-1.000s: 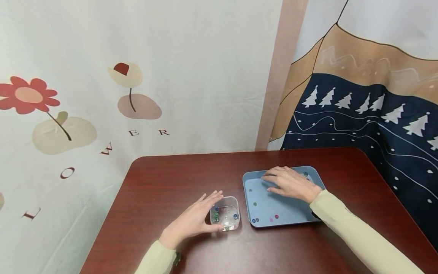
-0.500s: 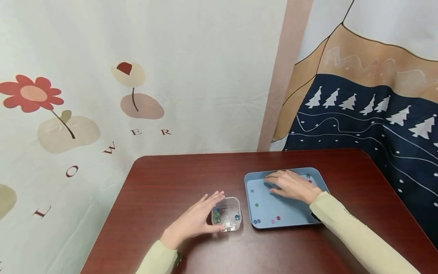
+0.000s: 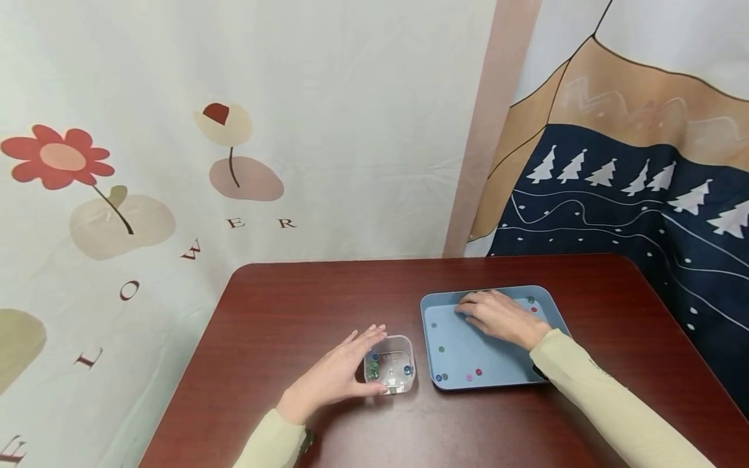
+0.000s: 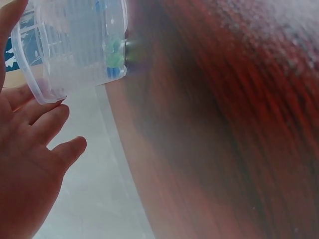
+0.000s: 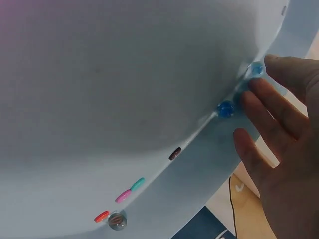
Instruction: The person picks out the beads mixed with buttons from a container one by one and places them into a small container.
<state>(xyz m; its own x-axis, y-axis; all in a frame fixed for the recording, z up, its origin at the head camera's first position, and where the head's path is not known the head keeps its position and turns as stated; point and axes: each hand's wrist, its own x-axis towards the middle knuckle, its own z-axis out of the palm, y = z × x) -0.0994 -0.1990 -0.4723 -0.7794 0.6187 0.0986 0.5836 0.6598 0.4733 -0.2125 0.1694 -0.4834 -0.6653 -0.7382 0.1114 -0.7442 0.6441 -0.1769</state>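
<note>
Box [image 3: 413, 364] (marbles [image 3: 374, 368] inside), tray [image 3: 497, 367] holding coloured discs [image 5: 123, 195]

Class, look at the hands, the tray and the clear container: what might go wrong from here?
1. The light blue marble at the right hand's fingertips is round, so it may slip and roll across the blue tray.
2. The darker blue marble lies close by and could be nudged away.
3. The left hand might tip the open clear container, spilling its contents onto the table.
</note>
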